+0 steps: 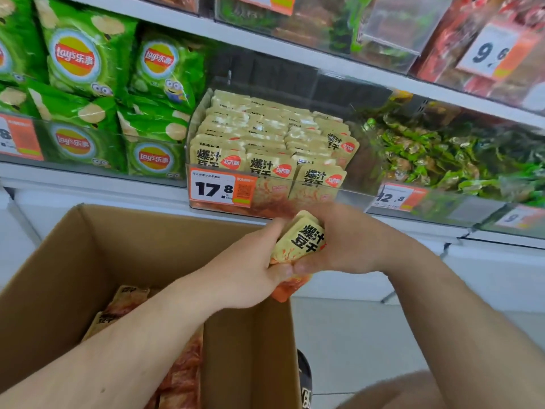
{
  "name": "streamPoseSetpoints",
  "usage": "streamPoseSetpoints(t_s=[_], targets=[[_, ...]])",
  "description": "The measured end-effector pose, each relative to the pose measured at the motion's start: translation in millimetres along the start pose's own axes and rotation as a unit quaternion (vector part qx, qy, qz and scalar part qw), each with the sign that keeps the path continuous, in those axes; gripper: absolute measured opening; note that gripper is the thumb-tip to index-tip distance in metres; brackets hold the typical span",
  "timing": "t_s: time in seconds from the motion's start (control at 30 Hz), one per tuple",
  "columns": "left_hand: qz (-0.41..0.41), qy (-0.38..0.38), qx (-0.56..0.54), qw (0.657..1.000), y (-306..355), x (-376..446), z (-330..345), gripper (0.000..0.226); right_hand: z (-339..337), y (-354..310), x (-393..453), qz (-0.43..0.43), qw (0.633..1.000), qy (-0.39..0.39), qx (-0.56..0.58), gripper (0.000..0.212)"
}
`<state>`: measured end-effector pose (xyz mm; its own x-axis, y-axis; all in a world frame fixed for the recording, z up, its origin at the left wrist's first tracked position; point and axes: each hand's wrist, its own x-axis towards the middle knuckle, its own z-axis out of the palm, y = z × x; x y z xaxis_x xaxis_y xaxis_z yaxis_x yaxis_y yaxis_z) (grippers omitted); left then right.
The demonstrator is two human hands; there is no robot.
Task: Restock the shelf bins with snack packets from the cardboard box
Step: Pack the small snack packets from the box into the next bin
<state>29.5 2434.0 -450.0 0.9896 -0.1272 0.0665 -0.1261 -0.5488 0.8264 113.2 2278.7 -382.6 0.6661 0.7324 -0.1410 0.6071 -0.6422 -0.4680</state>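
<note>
Item: stack of snack packets (300,242), long axis upright, clasped in the grip of left hand (250,273) and right hand (345,246), directly below the matching shelf bin (265,202), above the cardboard box (165,231)

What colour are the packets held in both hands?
Pale yellow with black characters and orange-red bottoms, on the packets; head view.

Bare forearms, no sleeves; a black shoe (305,379) with white markings.
</note>
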Motion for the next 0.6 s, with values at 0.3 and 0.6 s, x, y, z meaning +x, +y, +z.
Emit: streamPoseSetpoints(t_s=[0.3, 0.6], targets=[[0.087, 0.091, 0.012, 0.992, 43.6, 64.9, -11.0, 0.069, -74.6, 14.5, -19.6, 0.121, 0.990, 0.070, 0.019, 0.012], [0.051, 0.158, 0.433, 0.886, 7.5, 108.9, -17.0, 0.084, -154.4, 18.4, 0.9, 0.263, 0.943, 0.151, -0.136, 0.032]])
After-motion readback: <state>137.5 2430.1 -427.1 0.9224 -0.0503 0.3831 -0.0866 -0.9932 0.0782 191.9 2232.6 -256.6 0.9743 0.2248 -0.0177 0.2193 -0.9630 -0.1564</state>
